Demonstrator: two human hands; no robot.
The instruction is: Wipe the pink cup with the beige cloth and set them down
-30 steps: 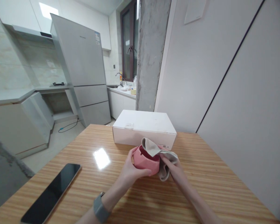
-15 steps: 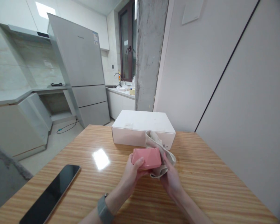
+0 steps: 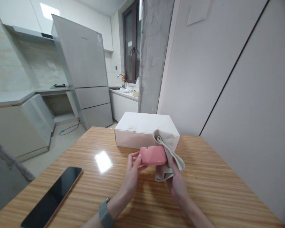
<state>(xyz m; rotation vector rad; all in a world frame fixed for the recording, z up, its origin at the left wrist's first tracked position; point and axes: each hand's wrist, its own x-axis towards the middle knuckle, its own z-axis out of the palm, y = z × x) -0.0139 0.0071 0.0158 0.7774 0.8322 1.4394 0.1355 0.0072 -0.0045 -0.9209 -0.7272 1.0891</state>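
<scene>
A pink ashtray (image 3: pixel 153 156), faceted, with a small notch in its rim, is held up above the table on its side. My left hand (image 3: pixel 133 167) grips its left end between thumb and fingers. A folded light grey cloth (image 3: pixel 167 158) is bunched in my right hand (image 3: pixel 177 179), fingers closed around it. The cloth presses against the ashtray's right end and covers part of it. The ashtray's inside cannot be seen from here.
A white box (image 3: pixel 144 126) stands on the wooden table (image 3: pixel 218 190) just behind my hands. To the left lies a black phone (image 3: pixel 53 196). A grey wall (image 3: pixel 251 110) borders the table's right side. A fridge (image 3: pixel 83 63) stands in the kitchen beyond.
The ashtray has turned, its notch now further left, and shifted slightly up and right. My left fingers have moved to its left end. The cloth and right hand have moved slightly right.
</scene>
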